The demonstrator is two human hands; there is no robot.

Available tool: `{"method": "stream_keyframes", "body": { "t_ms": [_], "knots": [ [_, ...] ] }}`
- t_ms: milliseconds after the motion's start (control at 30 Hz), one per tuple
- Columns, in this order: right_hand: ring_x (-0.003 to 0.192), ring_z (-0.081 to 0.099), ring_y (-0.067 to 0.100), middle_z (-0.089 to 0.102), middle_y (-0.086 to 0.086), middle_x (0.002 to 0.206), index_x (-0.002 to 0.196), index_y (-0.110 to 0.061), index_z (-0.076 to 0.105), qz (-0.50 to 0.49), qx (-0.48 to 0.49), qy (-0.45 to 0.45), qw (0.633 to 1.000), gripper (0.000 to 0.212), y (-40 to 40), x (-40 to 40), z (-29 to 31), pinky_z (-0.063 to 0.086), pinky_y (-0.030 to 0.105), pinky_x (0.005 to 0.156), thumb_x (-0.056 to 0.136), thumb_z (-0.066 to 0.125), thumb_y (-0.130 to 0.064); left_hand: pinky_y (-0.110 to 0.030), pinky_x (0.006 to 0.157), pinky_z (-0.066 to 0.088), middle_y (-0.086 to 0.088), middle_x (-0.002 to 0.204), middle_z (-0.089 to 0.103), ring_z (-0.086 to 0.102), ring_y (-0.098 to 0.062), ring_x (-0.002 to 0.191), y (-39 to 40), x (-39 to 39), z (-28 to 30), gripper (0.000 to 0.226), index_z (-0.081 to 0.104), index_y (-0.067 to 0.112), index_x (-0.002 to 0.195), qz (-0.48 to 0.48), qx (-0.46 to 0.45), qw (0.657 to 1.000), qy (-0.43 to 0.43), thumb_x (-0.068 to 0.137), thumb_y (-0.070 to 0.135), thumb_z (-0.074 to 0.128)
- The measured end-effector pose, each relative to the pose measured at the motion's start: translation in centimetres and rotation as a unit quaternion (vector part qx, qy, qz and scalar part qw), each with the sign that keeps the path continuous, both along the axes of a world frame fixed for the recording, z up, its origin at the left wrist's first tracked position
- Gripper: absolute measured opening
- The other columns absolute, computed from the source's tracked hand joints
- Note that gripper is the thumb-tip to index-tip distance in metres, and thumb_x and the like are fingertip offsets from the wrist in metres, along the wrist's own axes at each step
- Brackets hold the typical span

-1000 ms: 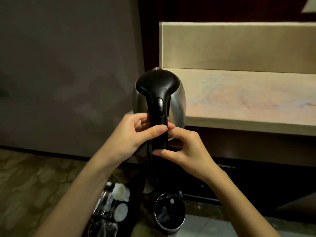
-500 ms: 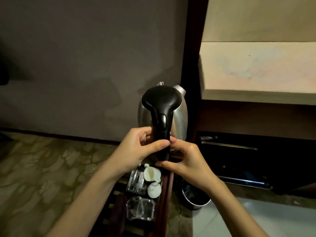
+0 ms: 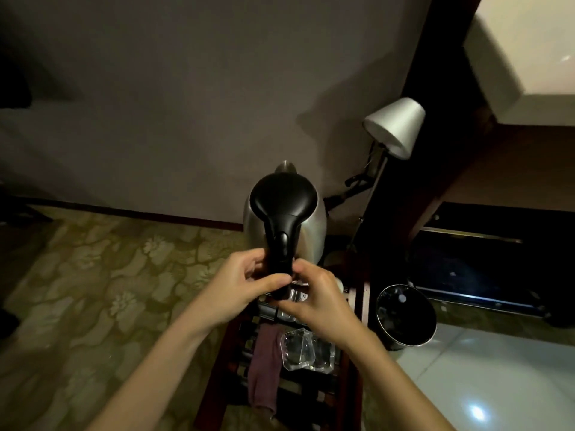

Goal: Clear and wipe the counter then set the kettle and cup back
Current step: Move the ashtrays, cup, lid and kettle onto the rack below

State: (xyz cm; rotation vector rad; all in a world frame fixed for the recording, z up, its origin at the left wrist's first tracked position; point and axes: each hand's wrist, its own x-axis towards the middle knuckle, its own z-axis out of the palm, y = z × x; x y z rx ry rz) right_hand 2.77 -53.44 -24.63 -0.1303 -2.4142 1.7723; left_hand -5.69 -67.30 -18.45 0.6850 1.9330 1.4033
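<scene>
The kettle (image 3: 311, 234) has a shiny silver body with a black lid and black handle. The carpet (image 3: 102, 275) is olive green with a pale cobble-and-flower pattern, the wall (image 3: 186, 104) plain grey, the lamp (image 3: 395, 127) white-shaded, and the bin (image 3: 404, 315) glossy black with a silvery rim. A dusty mauve cloth (image 3: 264, 368) hangs on the dark reddish-brown rack (image 3: 348, 384), and the floor (image 3: 497, 384) to the right is pale glossy tile.

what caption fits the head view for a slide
Both hands, left and right, hold a steel electric kettle by its black handle above a slatted wooden rack.
</scene>
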Motion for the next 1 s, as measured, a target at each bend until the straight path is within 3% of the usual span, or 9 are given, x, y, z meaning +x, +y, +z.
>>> {"method": "stream_keyframes", "body": {
  "t_ms": [100, 233, 333, 433, 567, 667, 767, 900, 1000],
  "knots": [
    [0.091, 0.062, 0.014, 0.062, 0.002, 0.096, 0.101, -0.012, 0.064, 0.008, -0.001, -0.008, 1.000, 0.033, -1.6, -1.9, -5.1, 0.052, 0.038, 0.081, 0.069, 0.072, -0.018, -0.018, 0.086, 0.050, 0.002, 0.107, 0.072, 0.066, -0.011, 0.104, -1.9, -1.5, -4.8, 0.051, 0.068, 0.014, 0.106, 0.028, -0.014, 0.999, -0.018, 0.065, 0.040, 0.080],
    [0.090, 0.061, 0.010, 0.060, -0.002, 0.096, 0.104, -0.015, 0.065, 0.012, -0.011, -0.042, 0.999, 0.034, -4.3, -4.1, -12.5, 0.052, 0.034, 0.079, 0.071, 0.073, -0.018, -0.016, 0.084, 0.050, 0.001, 0.105, 0.073, 0.066, -0.012, 0.103, -3.9, -3.3, -11.7, 0.075, 0.069, 0.014, 0.104, 0.072, -0.020, 0.995, -0.059, 0.050, 0.064, 0.082],
    [0.093, 0.060, 0.009, 0.060, -0.003, 0.100, 0.108, -0.019, 0.065, 0.019, -0.018, -0.064, 0.998, 0.036, -5.7, -5.6, -18.4, 0.051, 0.029, 0.082, 0.073, 0.074, -0.017, -0.019, 0.084, 0.052, -0.005, 0.104, 0.073, 0.067, -0.017, 0.102, -5.1, -4.6, -17.5, 0.078, 0.067, 0.008, 0.106, 0.089, -0.023, 0.992, -0.088, 0.048, 0.057, 0.085],
    [0.093, 0.059, 0.007, 0.059, -0.004, 0.101, 0.110, -0.023, 0.064, 0.028, -0.005, -0.082, 0.996, 0.037, -6.7, -6.7, -23.8, 0.050, 0.026, 0.083, 0.074, 0.073, -0.019, -0.021, 0.086, 0.052, -0.004, 0.102, 0.074, 0.067, -0.018, 0.103, -6.0, -5.7, -23.1, 0.065, 0.066, 0.006, 0.107, 0.098, -0.039, 0.988, -0.110, 0.054, 0.041, 0.080],
    [0.092, 0.059, 0.006, 0.058, -0.003, 0.099, 0.109, -0.017, 0.065, 0.035, -0.006, -0.106, 0.994, 0.033, -7.5, -7.7, -30.2, 0.051, 0.029, 0.083, 0.077, 0.072, -0.018, -0.029, 0.094, 0.049, -0.002, 0.102, 0.074, 0.067, -0.016, 0.103, -6.5, -6.5, -29.6, 0.056, 0.067, 0.010, 0.105, 0.096, -0.060, 0.987, -0.114, 0.059, 0.041, 0.075],
    [0.094, 0.060, 0.008, 0.058, -0.004, 0.101, 0.111, -0.018, 0.065, 0.044, 0.010, -0.117, 0.992, 0.034, -7.7, -8.1, -33.7, 0.051, 0.028, 0.085, 0.077, 0.072, -0.017, -0.027, 0.092, 0.049, 0.000, 0.101, 0.074, 0.067, -0.014, 0.102, -6.8, -6.8, -33.6, 0.051, 0.067, 0.012, 0.104, 0.103, -0.070, 0.985, -0.119, 0.061, 0.038, 0.077],
    [0.092, 0.059, 0.010, 0.057, -0.004, 0.098, 0.105, -0.015, 0.064, 0.037, 0.027, -0.114, 0.992, 0.029, -7.9, -8.4, -35.7, 0.049, 0.025, 0.081, 0.077, 0.072, -0.014, -0.020, 0.086, 0.051, -0.002, 0.103, 0.074, 0.067, -0.015, 0.101, -7.2, -6.8, -36.0, 0.042, 0.066, 0.009, 0.106, 0.117, -0.074, 0.982, -0.128, 0.066, 0.020, 0.075],
    [0.088, 0.059, 0.011, 0.056, -0.001, 0.097, 0.103, -0.013, 0.064, 0.011, 0.027, -0.105, 0.994, 0.024, -8.4, -8.5, -36.9, 0.050, 0.026, 0.077, 0.079, 0.070, -0.012, -0.020, 0.087, 0.051, 0.000, 0.104, 0.074, 0.067, -0.011, 0.101, -7.3, -7.0, -37.2, 0.044, 0.067, 0.012, 0.104, 0.110, -0.073, 0.982, -0.137, 0.066, 0.020, 0.085],
    [0.088, 0.059, 0.011, 0.056, -0.001, 0.097, 0.101, -0.009, 0.064, -0.014, 0.021, -0.101, 0.995, 0.023, -8.7, -8.3, -36.7, 0.050, 0.023, 0.077, 0.079, 0.068, -0.009, -0.018, 0.084, 0.051, 0.003, 0.104, 0.074, 0.067, -0.009, 0.101, -7.1, -7.2, -37.2, 0.035, 0.067, 0.013, 0.105, 0.105, -0.080, 0.982, -0.132, 0.071, 0.008, 0.075]
  ]
}}
